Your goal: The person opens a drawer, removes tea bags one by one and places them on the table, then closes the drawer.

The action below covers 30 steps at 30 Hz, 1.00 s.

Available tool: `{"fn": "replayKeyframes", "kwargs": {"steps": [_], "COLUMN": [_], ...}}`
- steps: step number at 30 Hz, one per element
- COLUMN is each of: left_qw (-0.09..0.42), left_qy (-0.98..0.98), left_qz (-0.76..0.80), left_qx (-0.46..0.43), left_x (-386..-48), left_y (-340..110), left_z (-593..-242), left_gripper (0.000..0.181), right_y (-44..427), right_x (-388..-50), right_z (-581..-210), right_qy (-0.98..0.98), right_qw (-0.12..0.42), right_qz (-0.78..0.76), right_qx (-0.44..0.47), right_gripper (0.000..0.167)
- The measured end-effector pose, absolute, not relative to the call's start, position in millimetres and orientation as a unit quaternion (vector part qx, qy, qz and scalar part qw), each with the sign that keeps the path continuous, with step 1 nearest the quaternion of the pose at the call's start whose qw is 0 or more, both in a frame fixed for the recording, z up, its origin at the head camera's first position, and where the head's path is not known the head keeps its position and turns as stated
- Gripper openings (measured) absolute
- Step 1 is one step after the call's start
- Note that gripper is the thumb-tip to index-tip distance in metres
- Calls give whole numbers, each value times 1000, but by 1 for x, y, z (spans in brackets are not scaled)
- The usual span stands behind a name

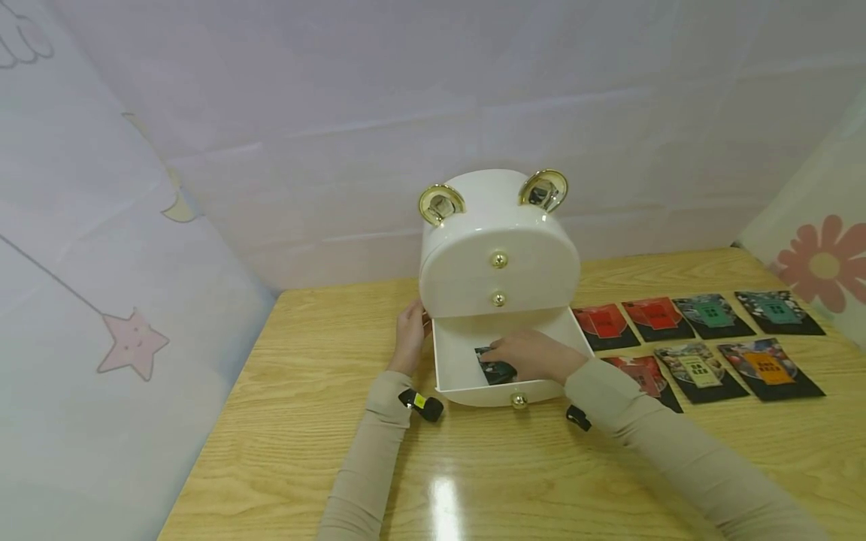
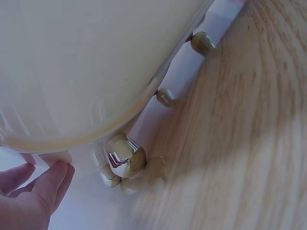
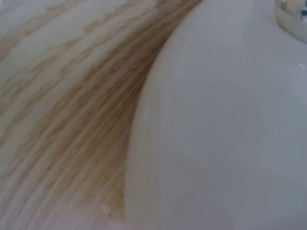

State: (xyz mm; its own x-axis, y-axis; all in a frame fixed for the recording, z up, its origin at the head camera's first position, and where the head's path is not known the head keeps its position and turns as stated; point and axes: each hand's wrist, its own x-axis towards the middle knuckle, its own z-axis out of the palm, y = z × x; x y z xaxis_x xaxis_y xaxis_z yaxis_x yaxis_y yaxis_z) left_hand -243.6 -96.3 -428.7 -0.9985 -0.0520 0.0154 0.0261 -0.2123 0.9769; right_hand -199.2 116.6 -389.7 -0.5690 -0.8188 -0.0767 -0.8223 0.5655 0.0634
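Note:
A glossy white storage box (image 1: 460,282) with gold round ears stands on the table, its bottom drawer (image 1: 455,361) pulled out. Inside that drawer my right hand (image 1: 534,355) holds a dark printed packet (image 1: 499,373), partly covered by the fingers. My left hand (image 1: 409,338) is at the box's left side. In the left wrist view, the fingertips of the left hand (image 2: 36,199) touch the white wall, fingers fairly straight. Only the curved drawer front (image 3: 216,124) and part of a gold knob (image 3: 293,19) show in the right wrist view; the right hand is hidden there.
Several flat packets lie in two rows right of the box, among them a red packet (image 1: 604,327), a green-labelled packet (image 1: 779,312) and an orange-labelled packet (image 1: 770,368). Two upper drawers with gold knobs are closed. A pale curtain (image 1: 379,113) hangs behind the wooden table (image 1: 291,421).

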Motion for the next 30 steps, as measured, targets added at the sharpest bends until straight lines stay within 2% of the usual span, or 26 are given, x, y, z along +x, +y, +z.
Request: {"fn": "replayKeyframes", "kwargs": {"steps": [20, 30], "left_qw": [14, 13], "left_qy": [-630, -632], "left_qz": [-776, -775], "left_qx": [12, 5], "left_x": [-244, -244], "left_y": [-97, -97], "left_z": [-428, -429], "left_gripper": [38, 38], "right_y": [118, 118], "right_x": [-202, -201], "right_z": [-391, -393], "right_qy": [890, 894], "right_qw": [44, 16], "right_qz": [-47, -70], "right_qx": [-451, -443], "right_gripper": [43, 36]}}
